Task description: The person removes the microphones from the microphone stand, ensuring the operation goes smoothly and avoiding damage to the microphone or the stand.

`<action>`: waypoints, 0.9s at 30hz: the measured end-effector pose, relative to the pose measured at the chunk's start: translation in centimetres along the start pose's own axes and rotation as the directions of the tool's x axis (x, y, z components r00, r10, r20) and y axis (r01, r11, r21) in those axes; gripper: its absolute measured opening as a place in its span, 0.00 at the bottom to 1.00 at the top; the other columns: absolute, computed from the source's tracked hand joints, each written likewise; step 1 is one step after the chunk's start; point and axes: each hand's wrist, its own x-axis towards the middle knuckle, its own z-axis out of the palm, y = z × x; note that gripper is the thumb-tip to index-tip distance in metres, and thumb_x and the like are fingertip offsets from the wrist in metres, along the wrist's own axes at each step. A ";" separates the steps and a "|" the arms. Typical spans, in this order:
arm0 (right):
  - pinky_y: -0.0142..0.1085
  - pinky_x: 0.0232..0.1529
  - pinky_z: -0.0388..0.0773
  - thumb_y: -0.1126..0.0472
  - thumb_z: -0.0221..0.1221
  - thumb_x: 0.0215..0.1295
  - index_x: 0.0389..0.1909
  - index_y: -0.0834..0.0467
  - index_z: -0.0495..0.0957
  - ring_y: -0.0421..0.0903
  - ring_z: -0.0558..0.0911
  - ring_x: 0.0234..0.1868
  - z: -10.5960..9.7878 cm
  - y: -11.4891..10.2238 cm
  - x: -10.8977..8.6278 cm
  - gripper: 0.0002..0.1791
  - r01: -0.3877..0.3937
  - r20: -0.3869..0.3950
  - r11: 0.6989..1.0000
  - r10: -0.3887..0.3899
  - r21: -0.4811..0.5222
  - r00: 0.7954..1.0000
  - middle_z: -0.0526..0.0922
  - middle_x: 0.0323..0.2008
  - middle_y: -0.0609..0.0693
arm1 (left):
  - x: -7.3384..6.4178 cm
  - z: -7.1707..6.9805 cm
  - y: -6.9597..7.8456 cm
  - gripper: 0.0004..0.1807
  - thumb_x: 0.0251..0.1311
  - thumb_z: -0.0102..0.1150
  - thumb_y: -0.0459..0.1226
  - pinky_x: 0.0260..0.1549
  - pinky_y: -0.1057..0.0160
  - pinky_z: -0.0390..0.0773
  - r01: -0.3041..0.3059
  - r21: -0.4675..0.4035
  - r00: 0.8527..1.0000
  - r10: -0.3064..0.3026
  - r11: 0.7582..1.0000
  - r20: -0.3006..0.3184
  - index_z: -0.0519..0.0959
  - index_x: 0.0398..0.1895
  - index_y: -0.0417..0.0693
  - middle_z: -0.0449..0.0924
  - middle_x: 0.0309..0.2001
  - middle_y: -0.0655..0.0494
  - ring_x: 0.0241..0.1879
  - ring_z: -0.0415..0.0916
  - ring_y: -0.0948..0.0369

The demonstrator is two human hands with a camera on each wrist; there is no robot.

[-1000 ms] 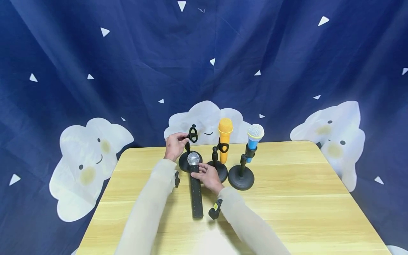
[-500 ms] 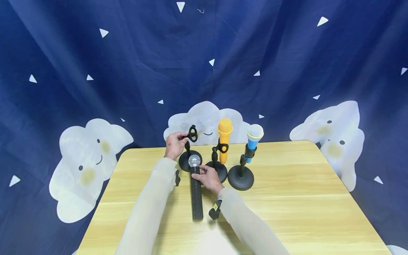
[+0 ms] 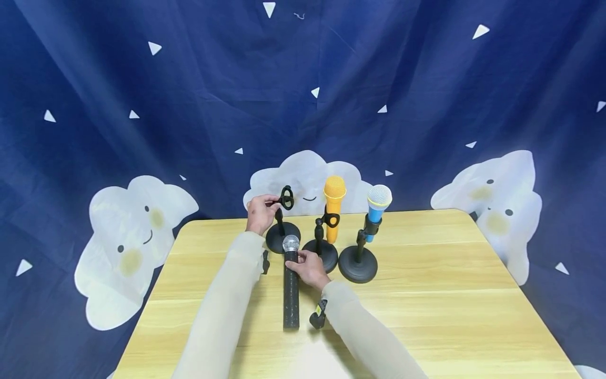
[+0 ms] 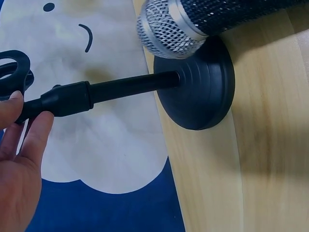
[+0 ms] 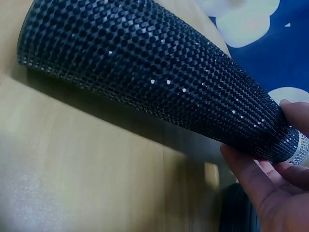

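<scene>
My left hand [image 3: 259, 215] pinches the joint below the black ring-shaped clip [image 3: 286, 200] of the leftmost microphone stand. That stand's round base [image 4: 212, 92] is on the table, and its clip holds no microphone. My right hand [image 3: 311, 269] grips a black microphone [image 3: 291, 300] just below its silver mesh head [image 4: 166, 29]. Rows of small shiny studs cover the microphone's body [image 5: 145, 72]. It points away from me, its head overlapping the front of the left stand's base in the head view. Thumb and fingers lie on opposite sides of the body in the right wrist view.
Right of my right hand, a yellow microphone [image 3: 334, 189] sits in the middle stand [image 3: 320, 231]. A blue microphone with a white head [image 3: 379, 197] is held by the right stand [image 3: 358, 263]. Behind the wooden table [image 3: 426, 316] hangs a blue curtain [image 3: 407, 79] with clouds.
My right hand has drawn the black microphone slightly toward me, and its head has shifted a little to the right. The left hand keeps its pinch below the clip, nearly still.
</scene>
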 end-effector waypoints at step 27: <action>0.35 0.31 0.76 0.54 0.71 0.59 0.47 0.66 0.83 0.43 0.77 0.29 1.4 0.3 -0.5 0.22 -0.025 -0.063 0.990 0.016 -0.139 0.998 0.79 0.27 0.48 | 0.7 0.5 0.5 0.09 0.63 0.66 0.31 0.54 0.57 0.78 0.056 -0.017 0.998 -0.056 0.998 -0.002 0.87 0.45 0.41 0.87 0.43 0.44 0.46 0.85 0.51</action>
